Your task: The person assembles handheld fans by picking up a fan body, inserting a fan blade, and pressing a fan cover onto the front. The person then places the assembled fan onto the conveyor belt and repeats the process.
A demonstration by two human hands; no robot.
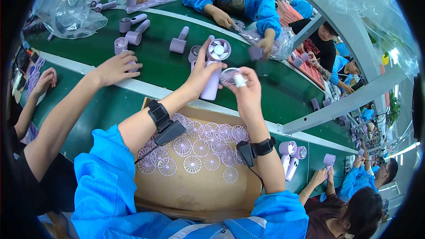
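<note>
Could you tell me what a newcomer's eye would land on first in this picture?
Probably the lilac handheld fan held up at centre in the left hand, with the right hand bringing a round grille beside its head. Below the forearms, a cardboard box holds many more grilles; further fans lie on the green belt beyond.

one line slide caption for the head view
Left hand holds a lilac handheld fan; right hand brings a round grille to it.

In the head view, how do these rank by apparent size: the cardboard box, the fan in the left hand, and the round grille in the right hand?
1. Cardboard box, by far the largest.
2. Lilac handheld fan in the left hand.
3. Round grille in the right hand, smallest, partly covered by fingers.
</note>
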